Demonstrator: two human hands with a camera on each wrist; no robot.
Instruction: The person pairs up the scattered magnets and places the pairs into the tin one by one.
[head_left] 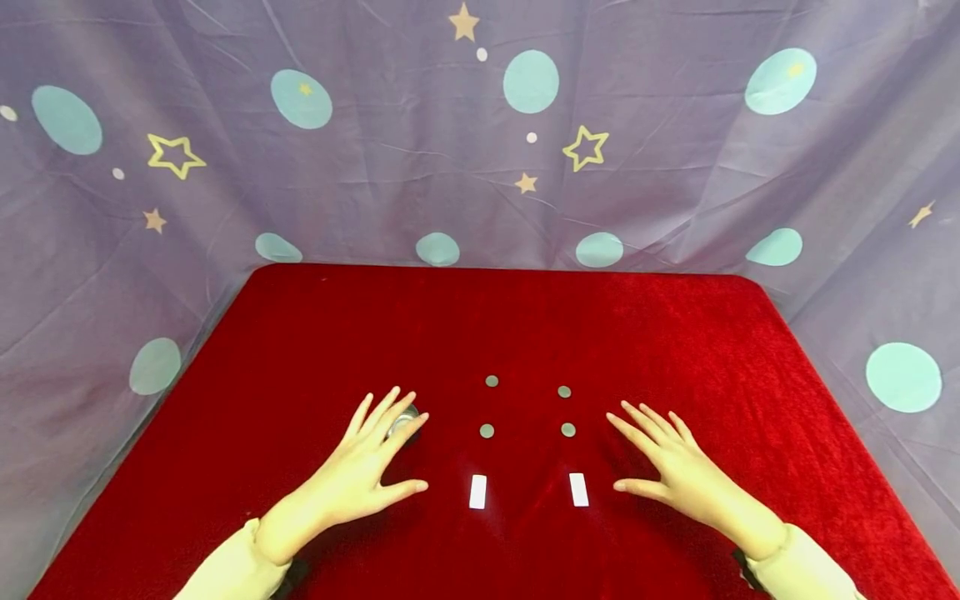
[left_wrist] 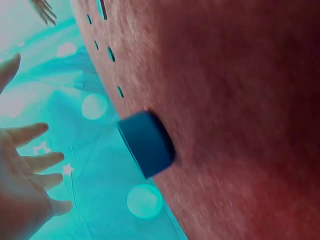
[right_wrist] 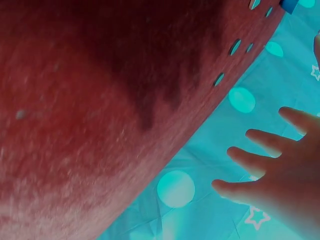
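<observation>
My left hand [head_left: 360, 475] hovers over the red cloth with fingers spread, holding nothing. Partly hidden behind its fingers is a small round container [head_left: 402, 422]; in the left wrist view this container [left_wrist: 146, 144] shows smooth dark sides, apart from the hand. To the right, my right hand [head_left: 678, 475] is also raised, fingers spread and holding nothing. Between the hands lie several small grey discs, among them a far-left disc [head_left: 491, 381] and a near-right disc [head_left: 568, 430]. Closer to me are a left white rectangular piece [head_left: 477, 492] and a right white rectangular piece [head_left: 579, 489].
A red velvety cloth [head_left: 420, 333] covers the table. Around its back and sides hangs a purple-grey curtain [head_left: 420, 108] printed with stars and pale dots. The right wrist view shows shadow on the cloth [right_wrist: 75, 165] below the right hand.
</observation>
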